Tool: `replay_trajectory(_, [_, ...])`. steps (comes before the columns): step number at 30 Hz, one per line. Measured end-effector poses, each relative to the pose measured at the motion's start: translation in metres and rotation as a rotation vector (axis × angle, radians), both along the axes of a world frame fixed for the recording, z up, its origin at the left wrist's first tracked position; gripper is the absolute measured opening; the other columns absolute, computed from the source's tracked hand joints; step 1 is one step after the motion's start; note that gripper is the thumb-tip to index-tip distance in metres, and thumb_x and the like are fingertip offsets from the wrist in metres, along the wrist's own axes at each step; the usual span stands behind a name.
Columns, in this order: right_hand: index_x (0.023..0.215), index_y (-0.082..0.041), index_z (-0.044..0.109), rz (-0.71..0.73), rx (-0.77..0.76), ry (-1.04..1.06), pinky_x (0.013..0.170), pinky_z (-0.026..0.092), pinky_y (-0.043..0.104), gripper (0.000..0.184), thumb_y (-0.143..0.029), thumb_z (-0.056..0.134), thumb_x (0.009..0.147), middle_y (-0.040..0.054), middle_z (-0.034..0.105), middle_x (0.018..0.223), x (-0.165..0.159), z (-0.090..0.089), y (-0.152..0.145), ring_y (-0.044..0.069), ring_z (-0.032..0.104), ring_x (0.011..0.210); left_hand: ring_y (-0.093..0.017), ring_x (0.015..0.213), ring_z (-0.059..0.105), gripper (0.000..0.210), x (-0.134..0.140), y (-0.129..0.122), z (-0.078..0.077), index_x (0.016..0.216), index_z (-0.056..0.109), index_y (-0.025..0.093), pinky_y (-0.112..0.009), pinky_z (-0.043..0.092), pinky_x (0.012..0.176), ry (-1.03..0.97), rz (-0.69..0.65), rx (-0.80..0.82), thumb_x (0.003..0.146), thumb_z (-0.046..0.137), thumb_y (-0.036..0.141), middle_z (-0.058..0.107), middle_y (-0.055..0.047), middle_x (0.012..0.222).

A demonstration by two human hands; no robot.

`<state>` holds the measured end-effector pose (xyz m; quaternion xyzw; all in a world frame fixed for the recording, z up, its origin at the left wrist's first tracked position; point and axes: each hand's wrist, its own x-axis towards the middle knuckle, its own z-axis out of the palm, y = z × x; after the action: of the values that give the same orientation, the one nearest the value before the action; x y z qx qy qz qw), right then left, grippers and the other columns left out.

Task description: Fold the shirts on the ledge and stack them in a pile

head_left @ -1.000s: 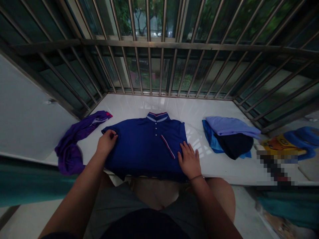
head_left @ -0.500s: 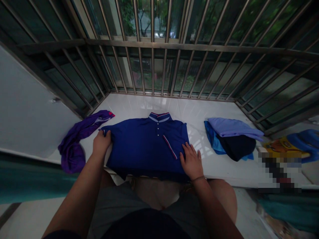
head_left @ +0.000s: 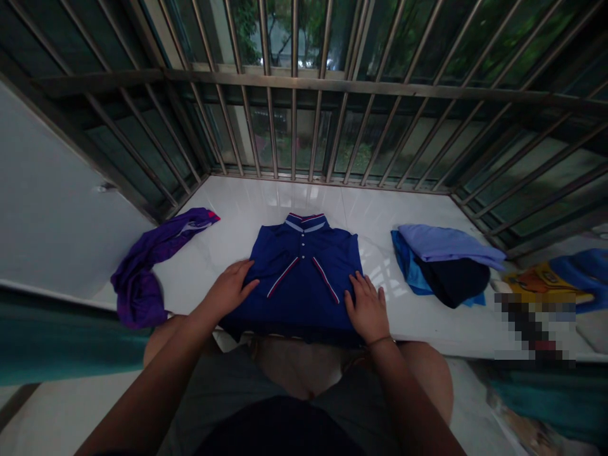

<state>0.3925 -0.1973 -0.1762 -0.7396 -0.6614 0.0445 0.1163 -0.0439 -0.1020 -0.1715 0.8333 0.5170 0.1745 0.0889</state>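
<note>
A blue polo shirt (head_left: 304, 291) lies on the white ledge, collar toward the window, its buttoned front facing up. Both sleeves are turned inward, their striped cuffs slanting across the chest. My left hand (head_left: 234, 288) rests on the shirt's left edge, fingers stretched out over the folded side. On the opposite edge, my right hand (head_left: 368, 307) lies flat with its fingers spread on the cloth. The shirt's lower hem reaches the ledge's front edge above my lap.
A crumpled purple garment (head_left: 140, 278) lies at the left. To the right are folded clothes (head_left: 446, 263) in lilac, navy and blue, then a yellow and blue item (head_left: 555, 278) beside a blurred-out patch. Metal bars (head_left: 304, 82) close off the window behind the white ledge (head_left: 275, 193).
My left hand has moved right, bringing the left sleeve and side of the shirt inward over the front, and its fingers have opened. My right hand stays in place.
</note>
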Motion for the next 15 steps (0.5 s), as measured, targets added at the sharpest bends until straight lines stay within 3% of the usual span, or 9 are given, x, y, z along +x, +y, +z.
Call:
replay_trajectory(7, [0.169, -0.021, 0.059, -0.007, 0.001, 0.011, 0.137, 0.029, 0.071, 0.057, -0.038, 0.043, 0.117, 0.0139, 0.047, 0.183, -0.001, 0.002, 0.0, 0.036, 0.041, 0.172, -0.039, 0.152, 0.065, 0.073, -0.032, 0.002, -0.01, 0.157, 0.068, 0.016, -0.058, 0.051, 0.132, 0.053, -0.013, -0.016, 0.108, 0.057, 0.069, 0.066, -0.021, 0.165])
replay_trajectory(15, [0.168, -0.019, 0.059, -0.006, 0.0, 0.029, 0.138, 0.028, 0.071, 0.057, -0.038, 0.042, 0.117, 0.0143, 0.047, 0.183, -0.002, 0.005, -0.001, 0.036, 0.04, 0.172, -0.041, 0.146, 0.067, 0.058, -0.053, 0.005, 0.004, 0.149, 0.077, 0.025, -0.06, 0.053, 0.127, 0.144, 0.143, -0.075, 0.107, 0.058, 0.06, 0.071, -0.019, 0.158])
